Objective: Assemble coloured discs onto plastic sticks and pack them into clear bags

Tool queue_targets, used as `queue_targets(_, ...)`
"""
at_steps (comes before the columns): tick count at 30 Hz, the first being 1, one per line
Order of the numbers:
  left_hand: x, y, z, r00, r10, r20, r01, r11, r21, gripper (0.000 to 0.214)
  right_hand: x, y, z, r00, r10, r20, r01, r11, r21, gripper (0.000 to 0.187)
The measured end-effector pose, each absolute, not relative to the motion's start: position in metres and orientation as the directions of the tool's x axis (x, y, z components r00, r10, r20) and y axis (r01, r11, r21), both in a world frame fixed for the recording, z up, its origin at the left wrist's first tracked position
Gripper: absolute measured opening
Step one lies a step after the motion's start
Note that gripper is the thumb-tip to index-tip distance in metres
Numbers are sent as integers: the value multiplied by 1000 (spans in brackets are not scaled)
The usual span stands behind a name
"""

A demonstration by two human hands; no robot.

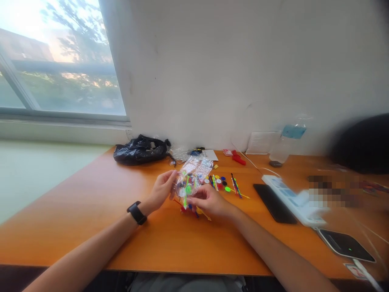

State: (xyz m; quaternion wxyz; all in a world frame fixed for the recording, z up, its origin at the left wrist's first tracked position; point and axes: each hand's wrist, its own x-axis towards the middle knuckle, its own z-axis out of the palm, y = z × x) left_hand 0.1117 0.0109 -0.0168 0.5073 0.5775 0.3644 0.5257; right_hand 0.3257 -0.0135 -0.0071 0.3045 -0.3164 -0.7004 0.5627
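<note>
A clear plastic bag with small coloured plastic pieces in its lower part is between my hands, above the table. My left hand is closed on the bag's left side, thumb uppermost. My right hand pinches at its lower right edge, next to a green arrow that points down. Whether those fingers also touch the arrow is hard to tell. A green disc and a white disc show at the bag. Beneath my hands lie loose pieces, among them a yellow arrow.
Coloured discs and thin arrows lie in groups right of the bag. Behind are a black plastic bag and a red toy piece. Rightward are a black phone, a white power strip and a bottle.
</note>
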Motion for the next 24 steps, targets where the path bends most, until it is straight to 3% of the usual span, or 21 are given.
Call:
queue_targets(8,109,12,-18,188,955,229,-121,-209,970,47,330,-10,2,-585,808,71,37,115,-993,30)
queue_targets(13,108,7,-17,330,903,274,-151,-236,960,43,328,-12,-3,-481,846,232,134,332,-934,26)
queue_targets(17,112,1,-21,417,854,311,-140,-277,951,47,326,-15,-11,-486,810,328,256,491,-833,24)
queue_targets(24,117,-4,-21,422,849,317,-83,-312,946,57,325,-17,-17,-532,757,379,334,598,-728,22)
